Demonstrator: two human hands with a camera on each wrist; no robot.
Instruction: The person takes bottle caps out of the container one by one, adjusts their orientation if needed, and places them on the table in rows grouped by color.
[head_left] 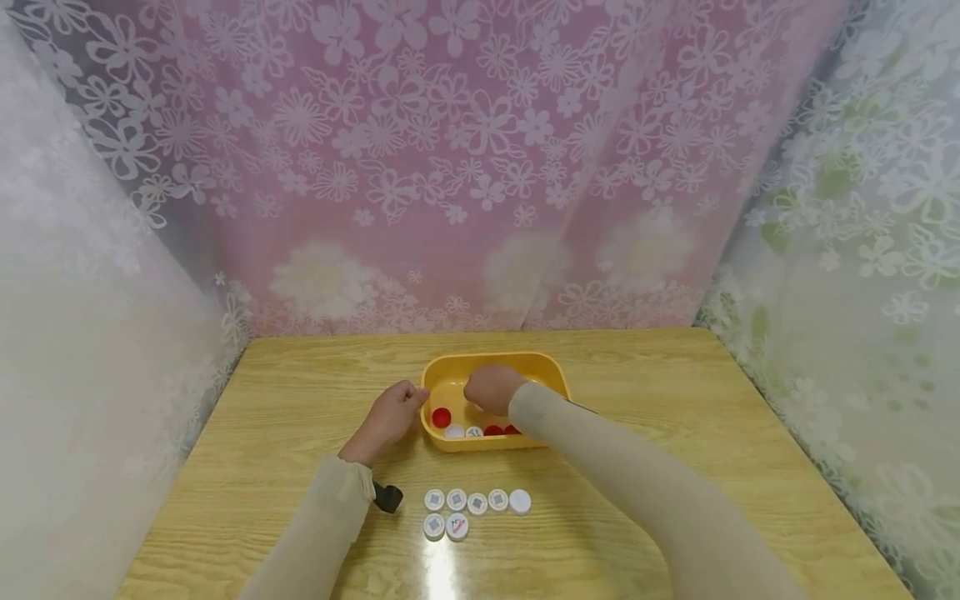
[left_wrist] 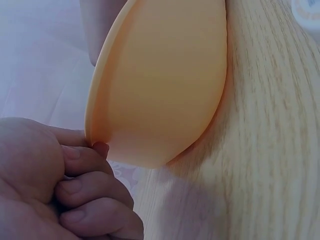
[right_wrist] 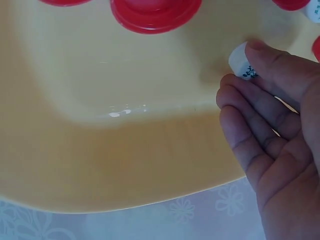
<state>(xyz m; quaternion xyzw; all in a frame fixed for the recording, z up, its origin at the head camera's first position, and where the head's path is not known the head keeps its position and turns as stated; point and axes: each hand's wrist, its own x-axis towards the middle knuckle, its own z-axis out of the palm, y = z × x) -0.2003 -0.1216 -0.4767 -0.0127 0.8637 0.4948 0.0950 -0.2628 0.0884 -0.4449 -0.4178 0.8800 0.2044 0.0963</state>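
Nearest on the wood-grain table [head_left: 300,392], at seven o'clock from the yellow plastic tub [head_left: 487,445]: two printed white caps [head_left: 434,527], side by side. Just beyond, a row of five white caps [head_left: 477,503], four printed, the plain one at its three o'clock end. Black wrist fitting [head_left: 387,498] juts from the left cuff at the row's nine o'clock. Inside the tub, along its six o'clock wall: plain white cap [head_left: 454,431], printed white cap [head_left: 474,432], two red caps [head_left: 492,431]; another red cap [head_left: 441,417] towards eight. Left hand [head_left: 393,410] at nine o'clock, thumb and forefinger clamped on the rim. Right hand [head_left: 493,388] inside, forearm crossing the four o'clock edge; thumb and fingertip pinch a green-printed white cap [right_wrist: 239,61]; whether it touches the tub floor, cannot tell. Farthest, at twelve: pink floral curtain [head_left: 487,167].
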